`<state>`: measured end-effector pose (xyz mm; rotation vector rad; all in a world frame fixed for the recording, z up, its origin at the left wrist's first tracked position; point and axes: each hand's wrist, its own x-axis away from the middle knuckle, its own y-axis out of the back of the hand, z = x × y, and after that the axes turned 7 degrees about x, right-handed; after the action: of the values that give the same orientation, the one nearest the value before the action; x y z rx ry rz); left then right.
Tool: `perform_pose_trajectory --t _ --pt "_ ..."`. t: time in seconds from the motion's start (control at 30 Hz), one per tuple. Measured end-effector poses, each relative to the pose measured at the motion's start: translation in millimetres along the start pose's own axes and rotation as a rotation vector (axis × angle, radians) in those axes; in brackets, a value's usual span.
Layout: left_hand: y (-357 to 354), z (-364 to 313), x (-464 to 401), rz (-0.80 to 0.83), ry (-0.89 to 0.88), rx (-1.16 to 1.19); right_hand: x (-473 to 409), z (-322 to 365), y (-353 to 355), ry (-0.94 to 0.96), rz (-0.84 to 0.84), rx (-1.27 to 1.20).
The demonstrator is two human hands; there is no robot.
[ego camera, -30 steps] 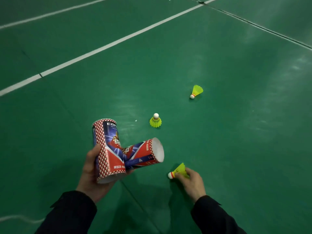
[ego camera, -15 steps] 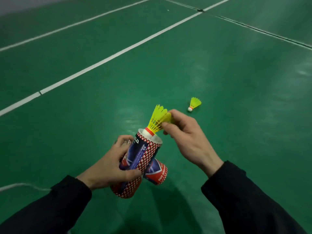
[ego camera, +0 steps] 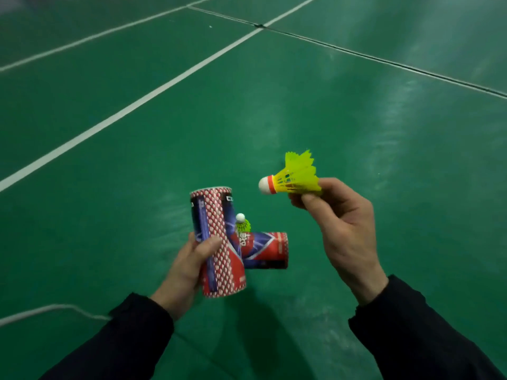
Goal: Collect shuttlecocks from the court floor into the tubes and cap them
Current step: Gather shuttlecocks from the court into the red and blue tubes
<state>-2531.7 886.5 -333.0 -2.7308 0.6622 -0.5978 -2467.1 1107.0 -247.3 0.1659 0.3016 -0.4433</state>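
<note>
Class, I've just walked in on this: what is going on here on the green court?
A person is gathering shuttlecocks. The left hand holds two red-and-blue tubes, one upright, one pointing right. The right hand pinches a yellow shuttlecock by its skirt, cork toward the tubes, not yet inside. Another yellow shuttlecock shows just behind the tubes, apparently on the court floor. No caps are visible.

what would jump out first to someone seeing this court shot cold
The neon yellow shuttlecock pinched in the right hand, cork pointing left, stands out against the green court floor. Next come the two red-and-blue tubes gripped crosswise in the left hand at lower centre. A second shuttlecock sits cork up just behind them.
</note>
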Motion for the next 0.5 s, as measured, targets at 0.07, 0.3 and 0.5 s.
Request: perform_pose_trajectory --t 0.07,0.3,0.5 --pt "8 -16 -3 -0.047 0.053 0.219 17 1 -23 0.041 0.006 0.064" --pt "31 -55 17 -0.074 0.134 0.479 40 -14 -105 0.546 0.275 0.715" --pt "53 -58 44 -0.066 0.191 0.580 12 18 -143 0.473 0.090 0.741"
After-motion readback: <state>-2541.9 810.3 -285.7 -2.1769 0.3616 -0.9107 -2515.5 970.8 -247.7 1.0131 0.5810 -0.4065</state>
